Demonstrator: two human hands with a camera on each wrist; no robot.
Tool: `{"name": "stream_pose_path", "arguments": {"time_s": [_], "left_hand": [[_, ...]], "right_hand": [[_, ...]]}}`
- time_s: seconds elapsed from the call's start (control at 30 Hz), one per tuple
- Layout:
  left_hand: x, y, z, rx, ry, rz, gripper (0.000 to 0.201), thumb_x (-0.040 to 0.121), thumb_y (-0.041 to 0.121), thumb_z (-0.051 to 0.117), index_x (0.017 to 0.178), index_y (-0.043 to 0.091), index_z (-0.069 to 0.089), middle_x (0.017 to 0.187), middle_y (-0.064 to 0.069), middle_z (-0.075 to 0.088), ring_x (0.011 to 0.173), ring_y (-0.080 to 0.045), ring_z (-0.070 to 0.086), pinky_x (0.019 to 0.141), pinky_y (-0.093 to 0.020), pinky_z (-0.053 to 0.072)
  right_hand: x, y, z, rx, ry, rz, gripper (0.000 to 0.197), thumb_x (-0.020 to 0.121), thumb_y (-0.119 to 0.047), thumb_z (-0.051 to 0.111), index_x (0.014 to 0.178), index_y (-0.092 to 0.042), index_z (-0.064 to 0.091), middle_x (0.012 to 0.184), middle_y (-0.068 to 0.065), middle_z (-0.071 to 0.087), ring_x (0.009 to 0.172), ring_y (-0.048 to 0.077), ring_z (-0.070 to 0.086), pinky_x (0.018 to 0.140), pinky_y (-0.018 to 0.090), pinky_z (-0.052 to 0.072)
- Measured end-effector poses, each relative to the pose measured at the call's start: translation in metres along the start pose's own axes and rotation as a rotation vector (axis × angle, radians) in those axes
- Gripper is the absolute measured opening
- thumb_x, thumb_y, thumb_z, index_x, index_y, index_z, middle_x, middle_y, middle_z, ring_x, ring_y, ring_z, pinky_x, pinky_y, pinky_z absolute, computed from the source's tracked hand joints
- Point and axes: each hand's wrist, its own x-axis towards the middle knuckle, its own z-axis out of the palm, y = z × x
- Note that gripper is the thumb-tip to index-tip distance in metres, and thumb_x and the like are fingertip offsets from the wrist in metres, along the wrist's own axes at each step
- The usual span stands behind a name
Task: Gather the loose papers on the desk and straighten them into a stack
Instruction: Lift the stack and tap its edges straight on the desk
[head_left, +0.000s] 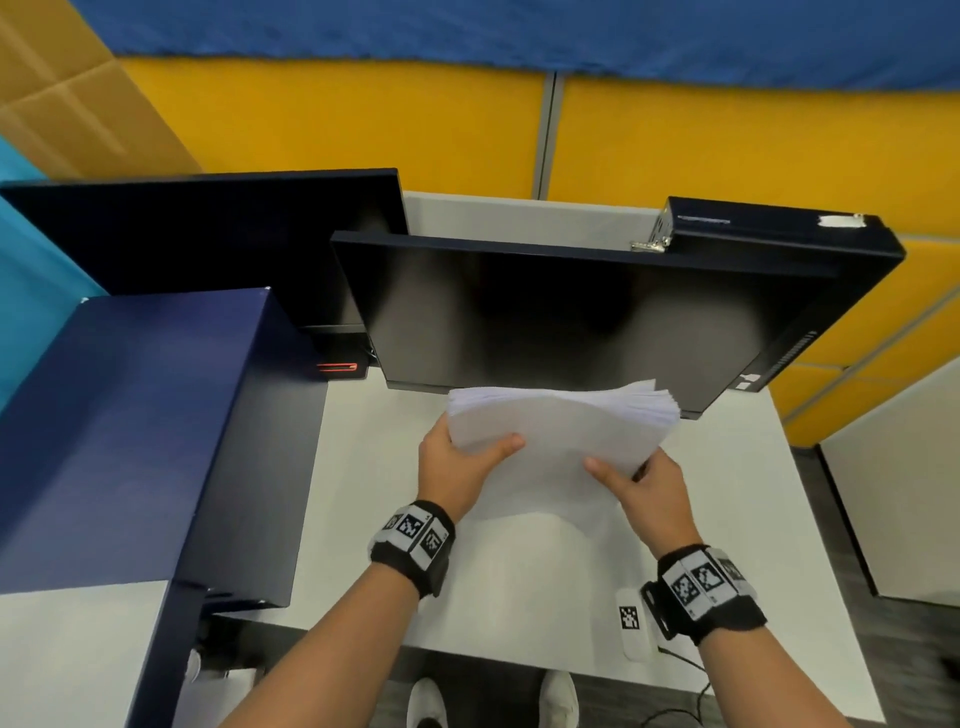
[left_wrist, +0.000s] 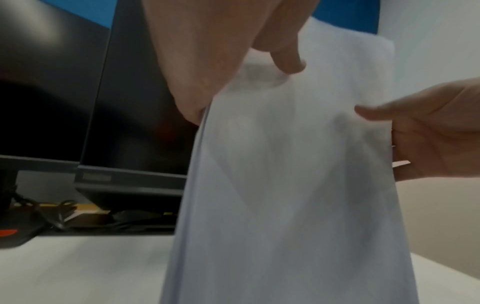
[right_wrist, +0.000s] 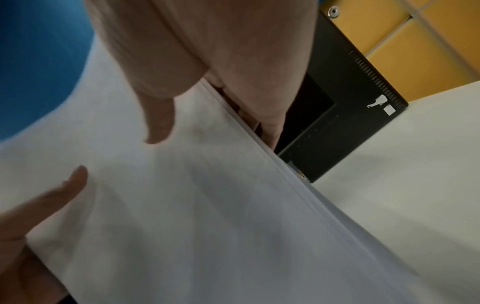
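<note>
Paper stack sits center frame in the head view, held upright-ish above the desk, top edge leaning toward the monitor. Whether its lower edge touches the desk: can't tell.

Left hand grips the stack's left edge, thumb across the near face, fingers wrapped behind. Right hand grips the right edge the same way, thumb on the near face, fingers behind. Both forearms come in from lower frame, each wrist wearing a black band with printed marker tiles.

Sheets are plain white, thin, flexible; the top edge bows upward. Upper right corner is fanned, individual sheet edges visible, so not flush there. Right wrist view shows the side edge as stepped layers.

Desk surface is white, matte, smooth. Monitor is dark, glossy, just behind the stack's top edge. A second monitor sits upper left. A dark blue box fills the left side, close to the left forearm. Small white tag lies on the desk beside the right wrist. Open desk surface lies below and right of the stack.
</note>
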Motion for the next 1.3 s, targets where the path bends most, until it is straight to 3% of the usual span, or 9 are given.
{"name": "stream_pose_path", "arguments": {"time_s": [0.1, 0.23, 0.33, 0.57, 0.77, 0.87, 1.0, 1.13, 1.3], "left_hand": [[-0.007, 0.018, 0.003, -0.033, 0.066, 0.12, 0.061, 0.062, 0.043, 0.088, 0.117, 0.031, 0.062, 0.108, 0.009, 0.073, 0.103, -0.004, 0.067, 0.092, -0.017, 0.05], [-0.011, 0.042, 0.017, -0.218, 0.244, 0.141, 0.035, 0.081, 0.048, 0.071, 0.094, 0.016, 0.068, 0.09, 0.003, 0.073, 0.082, -0.001, 0.065, 0.077, -0.008, 0.046], [-0.008, 0.047, 0.023, -0.236, 0.293, 0.06, 0.027, 0.085, 0.042, 0.074, 0.083, 0.015, 0.069, 0.08, 0.007, 0.069, 0.071, 0.0, 0.062, 0.066, -0.008, 0.047], [-0.004, 0.051, 0.025, -0.27, 0.329, 0.046, 0.012, 0.089, 0.033, 0.069, 0.09, 0.022, 0.071, 0.094, 0.002, 0.074, 0.095, -0.016, 0.069, 0.082, -0.025, 0.053], [-0.003, 0.036, 0.012, -0.143, 0.134, 0.117, 0.029, 0.076, 0.033, 0.08, 0.101, 0.023, 0.067, 0.094, 0.007, 0.071, 0.087, -0.009, 0.066, 0.075, -0.016, 0.052], [-0.001, 0.011, 0.001, 0.02, -0.069, 0.051, 0.064, 0.057, 0.032, 0.093, 0.115, 0.026, 0.067, 0.107, 0.008, 0.075, 0.1, -0.008, 0.07, 0.089, -0.024, 0.057], [0.001, 0.014, -0.002, 0.003, -0.06, 0.052, 0.029, 0.067, 0.016, 0.092, 0.089, 0.028, 0.077, 0.086, 0.013, 0.078, 0.085, -0.008, 0.075, 0.076, -0.024, 0.058], [0.002, 0.028, -0.005, -0.089, -0.035, 0.156, 0.033, 0.067, 0.01, 0.091, 0.096, 0.015, 0.079, 0.091, 0.008, 0.078, 0.086, -0.004, 0.074, 0.076, -0.018, 0.058], [0.001, -0.009, -0.005, 0.061, -0.111, -0.054, 0.055, 0.058, 0.025, 0.096, 0.108, 0.019, 0.074, 0.103, 0.002, 0.079, 0.099, -0.016, 0.075, 0.089, -0.034, 0.06]], "right_hand": [[-0.005, -0.017, -0.002, 0.158, 0.016, -0.074, 0.05, 0.072, -0.03, 0.086, 0.115, -0.013, 0.067, 0.107, -0.006, 0.074, 0.096, 0.005, 0.071, 0.076, 0.014, 0.054], [-0.006, -0.051, 0.006, 0.296, 0.171, -0.112, 0.041, 0.071, -0.05, 0.07, 0.091, -0.015, 0.065, 0.082, -0.01, 0.066, 0.071, -0.002, 0.062, 0.068, 0.014, 0.049], [0.004, -0.064, 0.011, 0.269, 0.292, -0.063, 0.029, 0.079, -0.043, 0.075, 0.075, -0.017, 0.061, 0.072, -0.005, 0.062, 0.065, 0.011, 0.058, 0.067, 0.025, 0.049], [0.015, -0.066, 0.012, 0.3, 0.365, -0.072, 0.019, 0.083, -0.028, 0.066, 0.068, -0.02, 0.059, 0.073, -0.003, 0.056, 0.073, 0.016, 0.051, 0.072, 0.032, 0.042], [0.013, -0.036, -0.016, 0.162, -0.022, -0.134, 0.048, 0.077, -0.019, 0.082, 0.12, -0.02, 0.061, 0.107, -0.009, 0.068, 0.094, 0.001, 0.066, 0.08, 0.015, 0.053], [0.01, -0.019, -0.015, 0.105, -0.074, -0.036, 0.04, 0.07, -0.008, 0.087, 0.104, -0.022, 0.072, 0.095, -0.013, 0.078, 0.091, 0.005, 0.073, 0.082, 0.026, 0.059], [0.004, -0.022, -0.009, 0.122, 0.008, -0.099, 0.031, 0.074, -0.004, 0.083, 0.087, -0.03, 0.074, 0.083, -0.022, 0.076, 0.088, 0.006, 0.074, 0.074, 0.017, 0.058], [0.003, -0.039, -0.019, 0.149, 0.022, -0.219, 0.031, 0.076, -0.007, 0.082, 0.094, -0.03, 0.073, 0.09, -0.02, 0.077, 0.087, -0.001, 0.072, 0.075, 0.013, 0.056], [0.005, -0.015, -0.014, 0.1, -0.116, -0.068, 0.037, 0.071, -0.009, 0.086, 0.096, -0.031, 0.071, 0.09, -0.022, 0.076, 0.09, 0.0, 0.072, 0.07, 0.01, 0.053]]}}
